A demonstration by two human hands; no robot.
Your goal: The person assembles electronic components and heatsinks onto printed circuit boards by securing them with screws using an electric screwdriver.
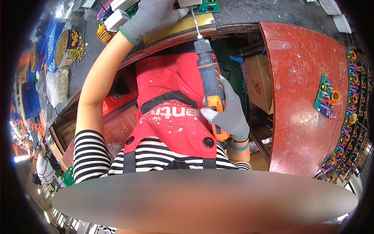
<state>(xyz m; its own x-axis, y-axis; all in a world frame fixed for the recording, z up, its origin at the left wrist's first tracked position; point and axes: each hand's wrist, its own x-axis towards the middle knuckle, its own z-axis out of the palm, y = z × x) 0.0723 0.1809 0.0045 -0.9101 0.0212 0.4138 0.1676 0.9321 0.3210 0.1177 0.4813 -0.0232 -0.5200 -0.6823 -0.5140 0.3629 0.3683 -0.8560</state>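
Observation:
In my right hand [230, 111], gloved in grey, is an orange and black cordless screwdriver [210, 76]. My fingers are wrapped round its body, and its long bit points away from me, the tip touching or close to the edge of a green circuit board [210, 6] with a pale metal heat sink [189, 2]. My left hand [156, 17], in a grey glove with a green cuff, is closed at the board's left side, thumb against the heat sink; the upper frame edge cuts off its other fingers. Beside its wrist are a white finned heat sink [117, 20] and a copper-wound coil [105, 35].
A yellow strip [179, 28] lies along the bench's front edge. At left stand a tub of small brass screws [62, 47] and a clear bag [57, 85]. On the red board [294, 97] at right lies another circuit board [326, 97], with rows of coil-fitted boards [352, 117] beyond.

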